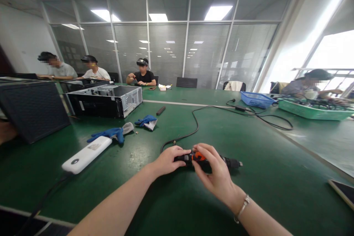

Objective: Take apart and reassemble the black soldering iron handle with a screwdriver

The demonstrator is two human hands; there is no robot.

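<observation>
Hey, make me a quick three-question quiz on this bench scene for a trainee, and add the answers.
1. True or false: the left hand rests on the blue gloves.
2. On the wearer's own body, the bracelet is on which side: a) left; b) right; c) both?
3. Fill in: the other basket, beside the blue basket, is coloured ___.

Key:
1. False; it holds the black-and-orange tool.
2. b
3. green

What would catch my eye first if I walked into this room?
Probably the left hand and right hand around a black-and-orange tool, front and centre on the green table. Next, the open case at left, beyond the blue gloves. Then the blue basket and green basket at right.
</observation>
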